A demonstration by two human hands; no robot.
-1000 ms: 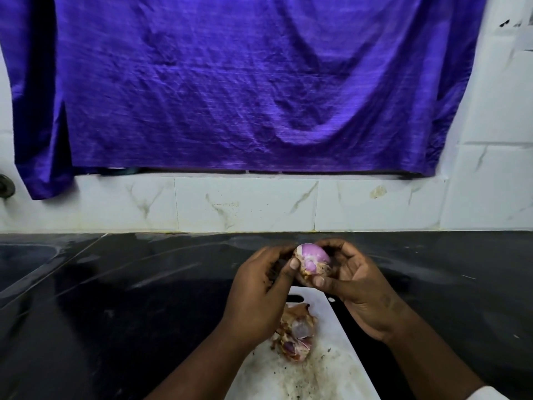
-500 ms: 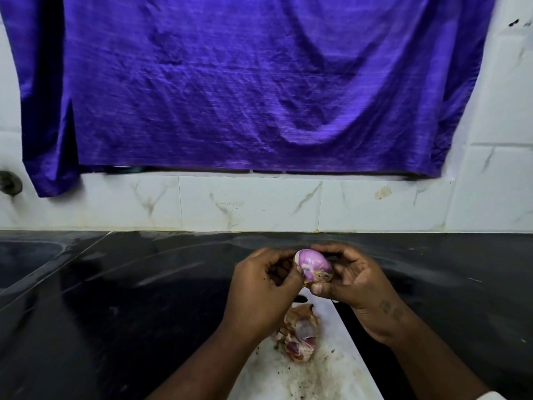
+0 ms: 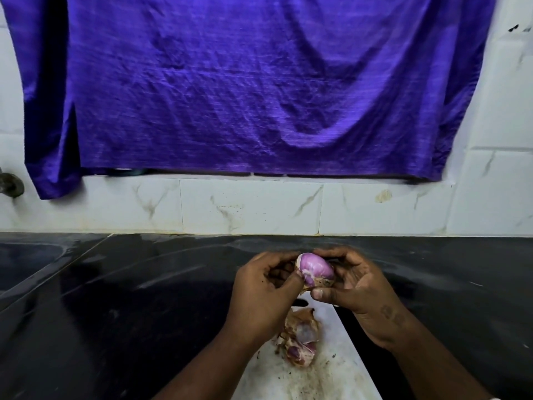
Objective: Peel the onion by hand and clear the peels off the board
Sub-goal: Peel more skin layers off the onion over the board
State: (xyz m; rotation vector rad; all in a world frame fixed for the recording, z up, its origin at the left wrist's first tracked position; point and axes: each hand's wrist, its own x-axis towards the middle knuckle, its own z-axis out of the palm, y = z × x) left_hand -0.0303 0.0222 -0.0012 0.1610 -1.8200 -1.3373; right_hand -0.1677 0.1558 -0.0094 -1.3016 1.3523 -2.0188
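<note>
Left hand (image 3: 264, 287) and right hand (image 3: 359, 287) both gripping onion (image 3: 314, 269) — peels (image 3: 301, 336) on board (image 3: 340, 350)

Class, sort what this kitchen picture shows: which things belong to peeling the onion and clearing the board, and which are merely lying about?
Belongs to the job: onion, held in the left hand and right hand; pile of peels; white board under it.

Merely there: purple cloth; tiled wall; black counter; metal fitting at far left.
</note>
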